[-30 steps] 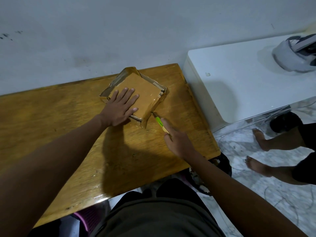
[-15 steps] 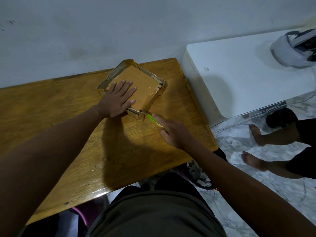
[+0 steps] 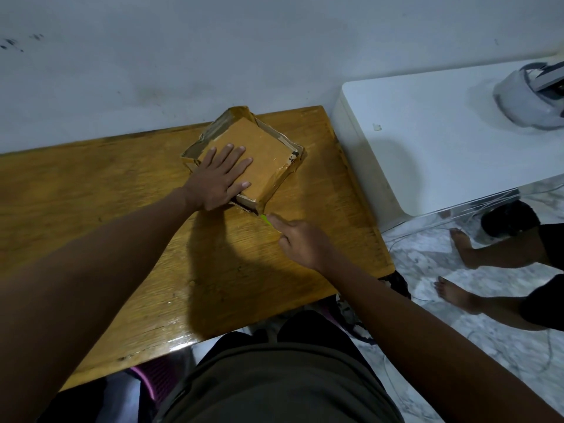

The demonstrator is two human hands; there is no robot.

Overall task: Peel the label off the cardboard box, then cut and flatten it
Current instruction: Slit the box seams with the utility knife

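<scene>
Glossy wooden tabletop (image 3: pixel 128 209) under taped brown cardboard box (image 3: pixel 262 166): left hand (image 3: pixel 219 178) flat atop, right hand (image 3: pixel 300 241) gripping green-handled cutter (image 3: pixel 266 220) at near corner; slip toward pressing thumb likely.

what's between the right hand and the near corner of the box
In the head view, only the green cutter that the right hand holds; its tip reaches the cardboard box at its near corner.

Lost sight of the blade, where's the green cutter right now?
In the head view, the green cutter is in the right hand, its tip at the cardboard box's near corner, just right of the left hand.
</scene>
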